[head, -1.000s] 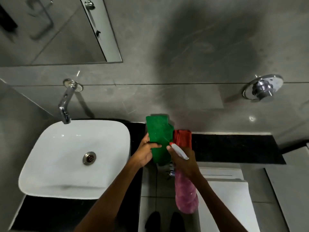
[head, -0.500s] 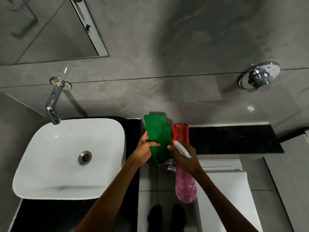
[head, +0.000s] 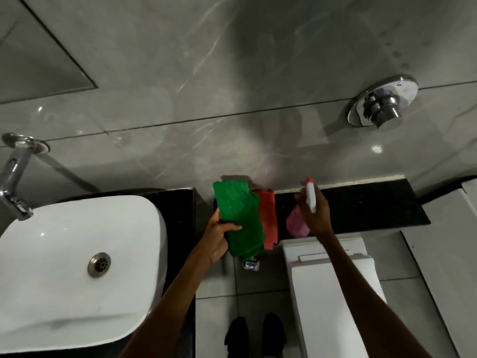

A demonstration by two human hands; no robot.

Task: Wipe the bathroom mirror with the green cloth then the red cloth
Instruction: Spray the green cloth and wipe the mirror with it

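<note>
- The left hand (head: pixel 219 236) pinches the green cloth (head: pixel 238 215), a nubby folded rectangle, thumb across its face; the red cloth (head: pixel 268 218) overlaps behind it, over the black ledge (head: pixel 361 205).
- The right hand (head: pixel 313 213) is closed around a spray bottle (head: pixel 299 223), pink body, white nozzle with a red tip.
- Mirror (head: pixel 38 63) corner sits upper left, glossy grey tile around it.
- White rounded sink (head: pixel 64 267), chrome tap (head: pixel 13 182), chrome flush button (head: pixel 384 104), white toilet (head: pixel 333 301).
- Two cloths, one bottle, two shoes (head: pixel 255 334).
</note>
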